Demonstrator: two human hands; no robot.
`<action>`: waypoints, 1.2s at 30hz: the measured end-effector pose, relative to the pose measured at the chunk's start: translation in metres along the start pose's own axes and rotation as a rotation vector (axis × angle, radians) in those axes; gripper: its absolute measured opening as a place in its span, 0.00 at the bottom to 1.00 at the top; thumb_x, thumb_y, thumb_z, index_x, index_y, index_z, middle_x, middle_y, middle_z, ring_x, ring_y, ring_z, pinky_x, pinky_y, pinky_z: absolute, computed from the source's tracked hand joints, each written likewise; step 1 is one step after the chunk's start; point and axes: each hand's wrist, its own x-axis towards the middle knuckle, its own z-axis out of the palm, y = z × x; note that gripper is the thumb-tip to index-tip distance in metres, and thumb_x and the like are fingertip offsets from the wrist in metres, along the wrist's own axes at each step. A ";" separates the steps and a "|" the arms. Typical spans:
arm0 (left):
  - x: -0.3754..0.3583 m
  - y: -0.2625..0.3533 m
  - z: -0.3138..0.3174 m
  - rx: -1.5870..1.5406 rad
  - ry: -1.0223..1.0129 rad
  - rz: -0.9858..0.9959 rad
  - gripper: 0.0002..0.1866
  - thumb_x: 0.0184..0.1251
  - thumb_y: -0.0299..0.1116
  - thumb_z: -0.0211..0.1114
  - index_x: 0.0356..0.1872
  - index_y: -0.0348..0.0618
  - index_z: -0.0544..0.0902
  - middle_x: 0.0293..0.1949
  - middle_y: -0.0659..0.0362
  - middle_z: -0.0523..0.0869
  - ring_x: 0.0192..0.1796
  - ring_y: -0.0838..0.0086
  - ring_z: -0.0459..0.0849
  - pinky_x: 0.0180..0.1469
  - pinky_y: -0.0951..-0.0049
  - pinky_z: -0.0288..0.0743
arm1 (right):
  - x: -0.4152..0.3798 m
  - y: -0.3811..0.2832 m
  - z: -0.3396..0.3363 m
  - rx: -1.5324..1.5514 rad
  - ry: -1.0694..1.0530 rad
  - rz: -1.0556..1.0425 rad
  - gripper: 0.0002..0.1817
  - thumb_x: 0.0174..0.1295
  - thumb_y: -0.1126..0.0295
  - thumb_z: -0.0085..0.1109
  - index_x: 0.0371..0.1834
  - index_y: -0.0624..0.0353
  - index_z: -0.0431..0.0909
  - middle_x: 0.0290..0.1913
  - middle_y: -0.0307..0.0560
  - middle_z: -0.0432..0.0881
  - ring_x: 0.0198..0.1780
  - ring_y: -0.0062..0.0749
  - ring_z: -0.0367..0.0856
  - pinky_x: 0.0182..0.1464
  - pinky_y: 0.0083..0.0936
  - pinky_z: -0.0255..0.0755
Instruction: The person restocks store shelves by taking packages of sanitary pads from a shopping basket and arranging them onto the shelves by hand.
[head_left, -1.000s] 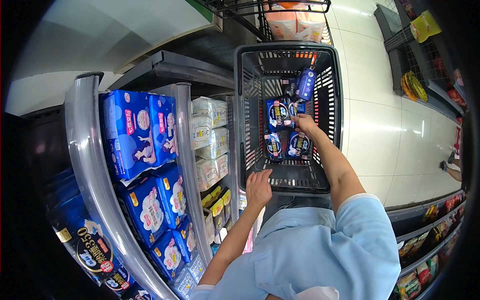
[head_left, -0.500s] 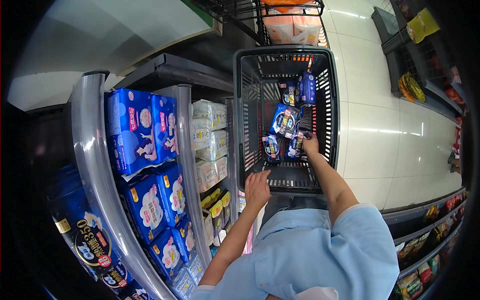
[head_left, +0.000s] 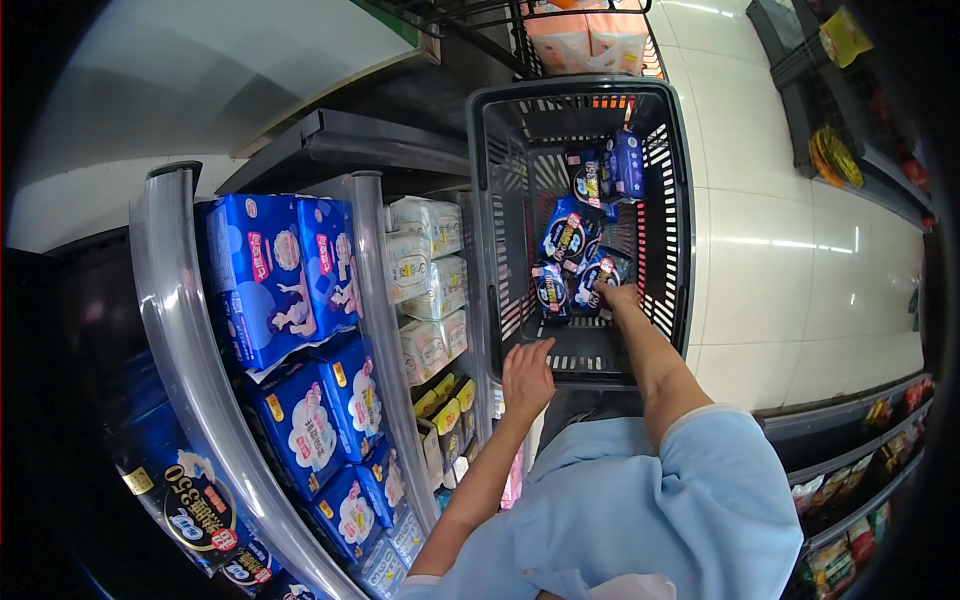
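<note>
A black plastic basket (head_left: 480, 225) holds several dark blue packs. Inside it, my right hand (head_left: 618, 297) has its fingers on a dark pack (head_left: 602, 275) at the near right; the fingertips are partly hidden against it. Beside that pack lie a small blue pack (head_left: 550, 287) and a larger blue one (head_left: 571, 235). Two more packs (head_left: 625, 163) sit towards the far end. My left hand (head_left: 528, 378) is just outside the basket's near left corner, empty, with its fingers apart.
Shelves on the left hold large blue packs (head_left: 265, 275), white packs (head_left: 432, 280) and yellow-black packs (head_left: 445, 410), behind clear plastic edges (head_left: 230, 400). Beyond the basket are pink packs (head_left: 590, 40). Pale floor tiles (head_left: 760, 270) and another rack (head_left: 790, 120) lie to the right.
The pack under my right hand has turned and its printed face shows more. My left hand has shifted slightly right. The view has moved a little.
</note>
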 end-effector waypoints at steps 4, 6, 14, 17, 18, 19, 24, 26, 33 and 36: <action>-0.001 -0.001 0.002 0.006 0.000 0.003 0.21 0.53 0.23 0.54 0.52 0.44 0.75 0.47 0.55 0.79 0.53 0.64 0.75 0.63 0.61 0.60 | -0.021 -0.004 -0.002 -0.019 0.101 -0.149 0.56 0.28 0.48 0.77 0.62 0.66 0.61 0.62 0.68 0.62 0.64 0.53 0.63 0.65 0.36 0.60; -0.002 -0.003 0.002 0.010 0.001 0.004 0.21 0.53 0.24 0.54 0.52 0.44 0.75 0.47 0.56 0.79 0.53 0.65 0.75 0.63 0.61 0.59 | -0.037 -0.012 -0.006 0.038 0.150 -0.241 0.48 0.34 0.54 0.76 0.57 0.69 0.62 0.59 0.68 0.64 0.62 0.53 0.65 0.61 0.37 0.63; -0.002 -0.002 0.002 -0.012 0.048 0.030 0.19 0.53 0.24 0.53 0.50 0.43 0.75 0.45 0.54 0.80 0.51 0.62 0.76 0.62 0.59 0.61 | -0.087 -0.030 -0.041 0.588 0.176 -0.702 0.34 0.51 0.61 0.69 0.54 0.71 0.64 0.47 0.56 0.75 0.46 0.31 0.75 0.51 0.23 0.68; -0.003 -0.002 0.001 0.022 0.028 0.024 0.20 0.54 0.24 0.54 0.51 0.44 0.75 0.45 0.56 0.80 0.52 0.64 0.76 0.62 0.60 0.60 | -0.085 -0.065 -0.056 0.865 -0.242 -0.773 0.27 0.62 0.60 0.58 0.56 0.71 0.68 0.49 0.50 0.77 0.48 0.27 0.75 0.52 0.23 0.67; -0.003 -0.002 0.002 0.016 0.035 0.026 0.20 0.54 0.24 0.54 0.51 0.44 0.75 0.45 0.56 0.80 0.52 0.64 0.76 0.62 0.60 0.60 | -0.074 -0.079 -0.052 0.941 -0.298 -0.768 0.27 0.65 0.55 0.53 0.57 0.68 0.70 0.50 0.47 0.78 0.48 0.28 0.76 0.52 0.24 0.67; -0.002 -0.002 0.002 0.012 0.040 0.029 0.20 0.54 0.24 0.54 0.51 0.44 0.75 0.45 0.56 0.80 0.52 0.64 0.76 0.62 0.60 0.60 | -0.079 -0.095 -0.054 0.946 -0.312 -0.659 0.27 0.65 0.54 0.52 0.56 0.67 0.71 0.49 0.48 0.79 0.49 0.30 0.77 0.53 0.24 0.67; -0.003 -0.003 0.002 0.021 0.013 0.013 0.20 0.54 0.25 0.55 0.51 0.44 0.75 0.45 0.56 0.80 0.52 0.65 0.76 0.63 0.60 0.60 | -0.032 -0.112 -0.017 0.136 -0.022 -0.610 0.38 0.48 0.54 0.66 0.58 0.67 0.67 0.53 0.62 0.77 0.57 0.48 0.74 0.56 0.33 0.67; -0.003 -0.004 0.004 0.028 0.012 0.012 0.20 0.53 0.24 0.55 0.51 0.44 0.75 0.45 0.56 0.80 0.53 0.65 0.76 0.63 0.60 0.60 | -0.028 -0.109 0.007 0.066 -0.074 -0.502 0.42 0.43 0.55 0.70 0.58 0.69 0.63 0.55 0.63 0.75 0.58 0.48 0.74 0.58 0.32 0.67; -0.002 -0.002 0.001 0.031 -0.019 -0.004 0.20 0.53 0.24 0.56 0.51 0.44 0.75 0.46 0.57 0.80 0.53 0.66 0.76 0.64 0.61 0.59 | 0.020 -0.091 0.074 0.194 -0.057 -0.410 0.36 0.39 0.65 0.75 0.51 0.68 0.68 0.49 0.56 0.78 0.47 0.42 0.81 0.51 0.31 0.72; -0.002 -0.002 0.001 0.028 -0.016 0.005 0.20 0.53 0.24 0.55 0.51 0.44 0.75 0.46 0.57 0.80 0.53 0.66 0.76 0.64 0.61 0.59 | 0.003 -0.094 0.049 0.026 0.021 -0.444 0.33 0.40 0.69 0.74 0.50 0.67 0.70 0.48 0.55 0.79 0.46 0.39 0.81 0.50 0.31 0.73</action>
